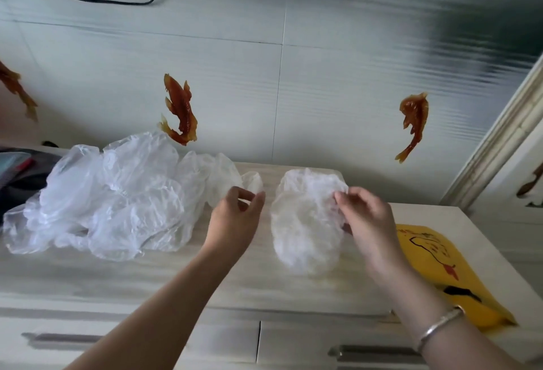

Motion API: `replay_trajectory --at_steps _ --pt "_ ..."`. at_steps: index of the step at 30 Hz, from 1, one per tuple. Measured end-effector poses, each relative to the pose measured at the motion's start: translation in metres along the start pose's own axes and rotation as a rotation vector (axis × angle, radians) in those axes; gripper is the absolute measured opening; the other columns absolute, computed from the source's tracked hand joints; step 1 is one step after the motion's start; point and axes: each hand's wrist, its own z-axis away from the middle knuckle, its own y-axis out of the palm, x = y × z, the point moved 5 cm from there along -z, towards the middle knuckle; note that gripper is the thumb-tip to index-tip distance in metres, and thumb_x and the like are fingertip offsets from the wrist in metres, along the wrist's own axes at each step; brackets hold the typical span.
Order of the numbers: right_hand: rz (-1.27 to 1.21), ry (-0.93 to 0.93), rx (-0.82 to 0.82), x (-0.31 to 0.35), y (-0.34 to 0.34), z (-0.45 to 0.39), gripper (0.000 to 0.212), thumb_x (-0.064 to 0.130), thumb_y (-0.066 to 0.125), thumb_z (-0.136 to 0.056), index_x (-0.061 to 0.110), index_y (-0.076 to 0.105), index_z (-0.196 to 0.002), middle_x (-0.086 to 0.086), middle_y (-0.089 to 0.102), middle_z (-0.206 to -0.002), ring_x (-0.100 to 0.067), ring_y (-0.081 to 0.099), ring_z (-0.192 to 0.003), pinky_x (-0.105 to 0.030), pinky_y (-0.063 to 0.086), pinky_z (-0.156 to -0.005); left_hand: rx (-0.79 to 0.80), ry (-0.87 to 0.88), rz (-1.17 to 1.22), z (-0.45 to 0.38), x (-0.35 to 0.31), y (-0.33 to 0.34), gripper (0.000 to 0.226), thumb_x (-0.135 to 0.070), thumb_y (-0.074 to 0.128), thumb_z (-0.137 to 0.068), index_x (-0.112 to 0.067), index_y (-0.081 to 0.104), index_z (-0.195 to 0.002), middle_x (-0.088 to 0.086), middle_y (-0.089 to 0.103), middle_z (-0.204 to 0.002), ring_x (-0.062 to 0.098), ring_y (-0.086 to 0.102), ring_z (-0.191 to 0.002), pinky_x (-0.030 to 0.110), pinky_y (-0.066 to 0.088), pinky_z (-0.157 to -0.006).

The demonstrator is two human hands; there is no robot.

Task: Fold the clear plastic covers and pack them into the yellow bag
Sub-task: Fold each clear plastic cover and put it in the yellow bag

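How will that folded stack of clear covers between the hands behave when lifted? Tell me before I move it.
The folded stack of covers will probably sag and flop: its thin film is crinkled. It likely weighs very little, since the right hand holds its edge with fingertips alone. Its layers may slide apart, as nothing visibly binds them.

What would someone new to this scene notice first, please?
A big heap of loose clear plastic covers fills the left of the countertop, with the left hand pinching its nearest edge. The right hand grips a neater stack of covers at centre. A yellow bag lies flat on the right.
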Motion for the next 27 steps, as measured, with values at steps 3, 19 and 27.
replay_trajectory --at_steps 3,19,27 --pt "0.208 -0.41 0.148 0.027 0.013 0.014 0.008 0.028 0.061 -0.091 0.023 0.063 -0.085 0.016 0.066 -0.083 0.001 0.059 -0.08 -0.013 0.045 -0.068 0.367 -0.287 0.493 0.008 0.001 0.021 0.066 -0.068 0.037 -0.088 -0.011 0.064 -0.108 0.009 0.071 -0.103 0.022 0.068 -0.092 0.042 0.053 -0.092" --pt "-0.098 0.37 0.303 -0.027 0.018 0.007 0.083 0.077 0.053 -0.075 0.015 0.054 -0.13 -0.006 0.06 -0.129 -0.028 0.054 -0.121 -0.046 0.039 -0.107 0.473 -0.174 0.838 0.015 -0.016 0.013 0.027 -0.014 0.045 -0.099 0.005 0.063 -0.107 0.02 0.071 -0.105 0.028 0.071 -0.092 0.037 0.057 -0.08" --pt "-0.121 0.327 0.059 -0.036 0.015 -0.002 0.024 0.014 0.056 -0.096 0.006 0.068 -0.077 -0.001 0.067 -0.063 -0.012 0.06 -0.054 -0.022 0.048 -0.048 -0.089 0.268 -0.123 0.006 -0.004 -0.003 0.02 -0.017 0.054 -0.094 -0.008 0.062 -0.078 0.006 0.06 -0.058 0.021 0.059 -0.051 0.036 0.052 -0.048"
